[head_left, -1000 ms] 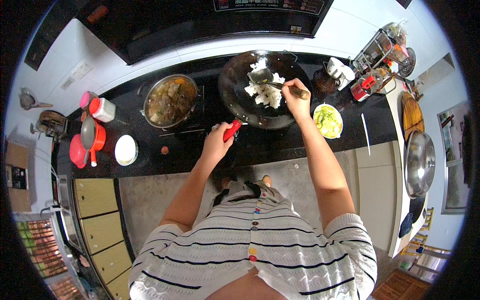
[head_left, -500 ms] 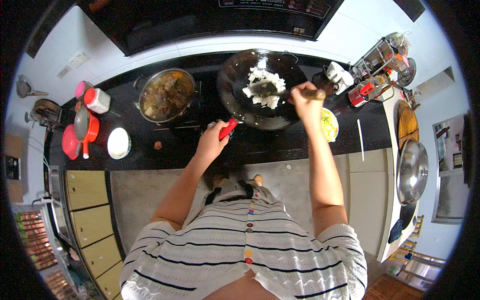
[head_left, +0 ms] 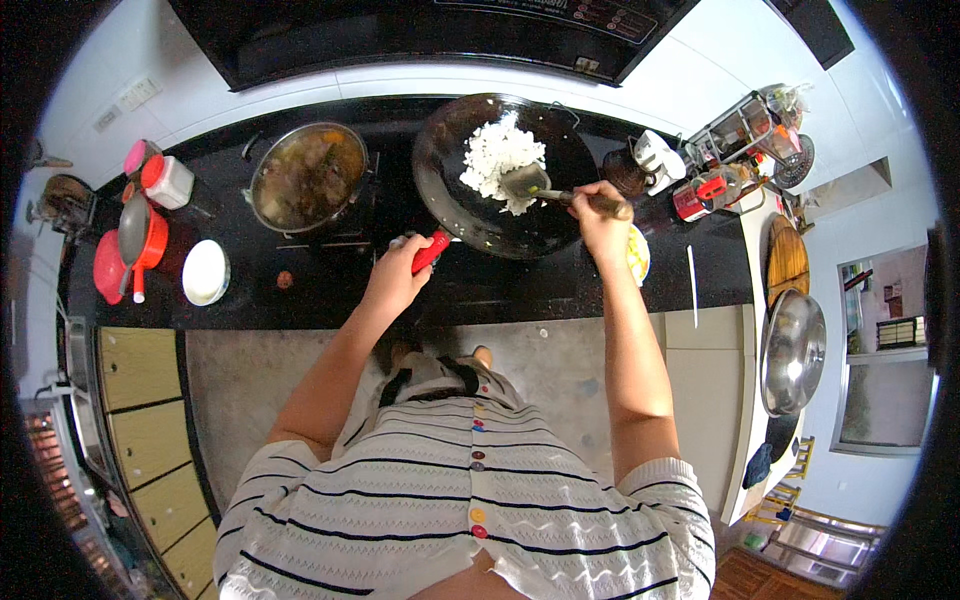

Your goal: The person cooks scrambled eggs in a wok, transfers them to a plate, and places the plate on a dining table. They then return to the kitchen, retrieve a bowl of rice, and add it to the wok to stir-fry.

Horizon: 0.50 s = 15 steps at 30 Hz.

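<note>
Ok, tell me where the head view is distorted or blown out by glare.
Head view: fisheye bends the black counter edge into a curve and leaves a dark rim round the frame; the steel lid at the right shows a bright glare spot; the white rice in the wok is close to overexposed; both hands look sharp.

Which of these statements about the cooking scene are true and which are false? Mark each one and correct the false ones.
1. The left hand grips the red handle of the wok. True.
2. The right hand holds a knife. False: it holds a spatula with its blade in the wok.
3. The food in the wok is white rice. True.
4. The pot to the left of the wok is covered with a lid. False: it is uncovered, with brownish food showing inside.
5. The white bowl sits on the dark counter. True.
</note>
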### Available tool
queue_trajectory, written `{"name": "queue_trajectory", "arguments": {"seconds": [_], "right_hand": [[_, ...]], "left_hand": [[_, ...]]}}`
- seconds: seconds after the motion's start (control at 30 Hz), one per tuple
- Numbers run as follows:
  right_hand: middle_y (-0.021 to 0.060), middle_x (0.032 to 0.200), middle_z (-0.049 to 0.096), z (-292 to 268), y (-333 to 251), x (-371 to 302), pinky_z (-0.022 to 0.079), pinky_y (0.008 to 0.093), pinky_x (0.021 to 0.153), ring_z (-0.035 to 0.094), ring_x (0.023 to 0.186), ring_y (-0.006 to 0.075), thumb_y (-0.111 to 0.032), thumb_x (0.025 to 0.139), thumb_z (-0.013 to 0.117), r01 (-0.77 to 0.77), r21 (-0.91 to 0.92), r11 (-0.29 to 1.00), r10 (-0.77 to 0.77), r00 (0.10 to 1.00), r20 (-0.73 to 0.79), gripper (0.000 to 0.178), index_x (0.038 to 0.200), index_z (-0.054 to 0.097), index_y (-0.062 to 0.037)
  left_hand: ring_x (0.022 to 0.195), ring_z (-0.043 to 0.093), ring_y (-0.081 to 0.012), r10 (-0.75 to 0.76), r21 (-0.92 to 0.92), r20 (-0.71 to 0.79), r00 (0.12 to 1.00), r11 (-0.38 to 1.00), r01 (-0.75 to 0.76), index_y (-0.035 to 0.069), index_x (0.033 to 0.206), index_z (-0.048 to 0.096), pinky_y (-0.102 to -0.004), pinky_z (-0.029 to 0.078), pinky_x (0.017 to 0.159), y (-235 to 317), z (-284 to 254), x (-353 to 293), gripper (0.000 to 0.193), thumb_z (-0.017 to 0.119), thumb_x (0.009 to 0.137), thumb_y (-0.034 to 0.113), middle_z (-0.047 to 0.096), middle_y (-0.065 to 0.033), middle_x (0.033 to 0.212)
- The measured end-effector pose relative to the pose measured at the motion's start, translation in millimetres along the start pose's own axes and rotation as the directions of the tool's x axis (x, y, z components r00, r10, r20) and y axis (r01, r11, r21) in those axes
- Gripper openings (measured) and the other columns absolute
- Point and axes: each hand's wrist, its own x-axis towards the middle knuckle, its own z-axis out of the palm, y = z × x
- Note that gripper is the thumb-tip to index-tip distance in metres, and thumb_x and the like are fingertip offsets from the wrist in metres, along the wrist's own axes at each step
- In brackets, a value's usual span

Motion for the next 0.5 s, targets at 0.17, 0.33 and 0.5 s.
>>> {"name": "queue_trajectory", "arguments": {"seconds": [0.17, 0.33, 0.5], "right_hand": [[0.0061, 0.063, 0.062, -18, -41, -18, 0.047, 0.027, 0.055, 0.059, 0.057, 0.0114, -0.007, 0.078, 0.067, -0.025, -0.147, 0.989, 0.031, 0.999, 0.042, 0.01, 0.075, 0.06, -0.0005], [0.0105, 0.066, 0.065, -6, -28, -3, 0.05, 0.0296, 0.059, 0.064, 0.061, 0.0167, -0.012, 0.077, 0.068, 0.073, -0.156, 0.985, -0.064, 0.996, 0.063, 0.013, 0.077, 0.062, 0.0003], [0.01, 0.065, 0.067, -35, -93, 31, 0.053, 0.0303, 0.054, 0.066, 0.056, 0.0163, -0.013, 0.079, 0.07, -0.058, -0.124, 0.991, 0.078, 0.983, 0.164, 0.015, 0.077, 0.064, 0.0006]], "left_hand": [[0.092, 0.058, -0.0397, -0.011, 0.014, -0.037, 0.999, 1.0, 0.011, 0.011, 0.113, 0.052, -0.0453, 0.049, 0.077, -2, 0, -3, 0.038, 0.068, 0.079, 0.011, 0.057, -0.0178, 0.102], [0.092, 0.058, -0.0396, 0.026, -0.003, -0.032, 0.999, 1.0, -0.026, 0.01, 0.112, 0.052, -0.0451, 0.049, 0.077, -2, 2, -2, 0.038, 0.068, 0.078, 0.01, 0.057, -0.0179, 0.102], [0.091, 0.058, -0.0393, 0.012, 0.007, -0.037, 0.999, 1.0, -0.012, 0.009, 0.111, 0.052, -0.0444, 0.049, 0.077, -3, -3, -2, 0.037, 0.068, 0.078, 0.008, 0.057, -0.0178, 0.101]]}}
